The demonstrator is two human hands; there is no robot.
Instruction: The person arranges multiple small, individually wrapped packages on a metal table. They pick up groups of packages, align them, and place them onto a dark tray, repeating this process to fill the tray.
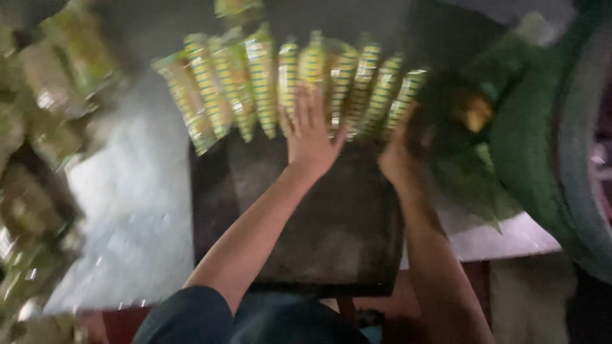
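Both hands' fingers, left (309, 134) spread flat, right (396, 156) seemingly curled, press upright striped packets (287, 83) standing in a sideways row.

about ten striped yellow-green packets (290, 83), one dark tray (319, 229), two hands (309, 130)

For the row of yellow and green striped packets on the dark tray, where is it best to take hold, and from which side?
Probably at the two ends of the packet row, pressing inward from left and right. The packets stand side by side and lean like a fan on the dark tray, so squeezing the ends keeps them together. The left hand lies flat on the middle; the right hand is at the right end.
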